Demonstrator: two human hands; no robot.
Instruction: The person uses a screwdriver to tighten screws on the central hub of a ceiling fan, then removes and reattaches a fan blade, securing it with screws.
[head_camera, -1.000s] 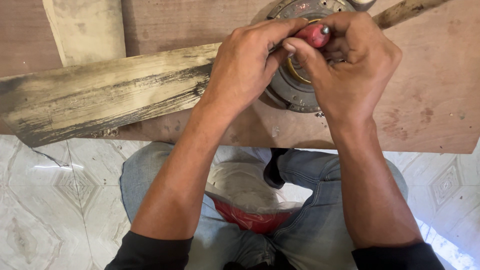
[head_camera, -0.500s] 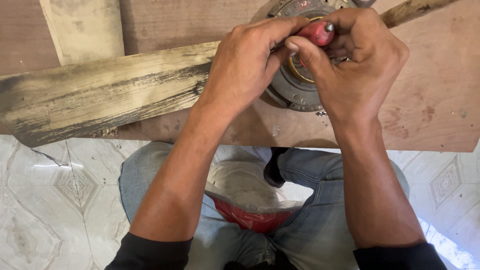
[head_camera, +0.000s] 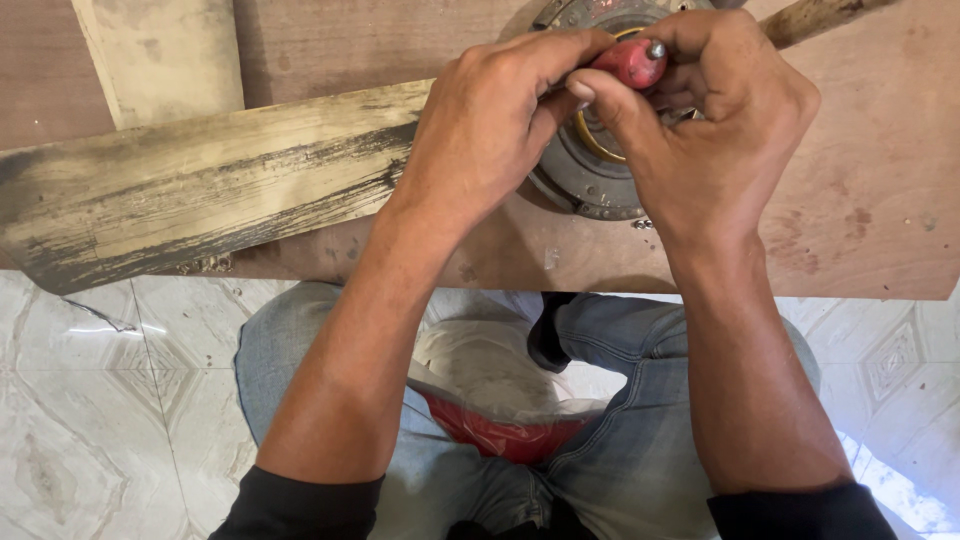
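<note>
Both my hands crowd over the round metal motor housing (head_camera: 590, 175): my right hand (head_camera: 700, 130) is clenched around the red tool handle (head_camera: 630, 62), my left hand (head_camera: 490, 125) pinches it alongside. The housing lies on the brown plywood board (head_camera: 860, 210), just right of the weathered wooden blade (head_camera: 200, 195). If the tip jumps out, I reckon it could gouge my left fingers (head_camera: 560, 50); pressing off-centre might skid the housing toward the board's near edge.

package: crumpled white-and-red plastic bag (head_camera: 500, 400) on the floor between the seated person's legs
labels, signs, screens: none visible
</note>
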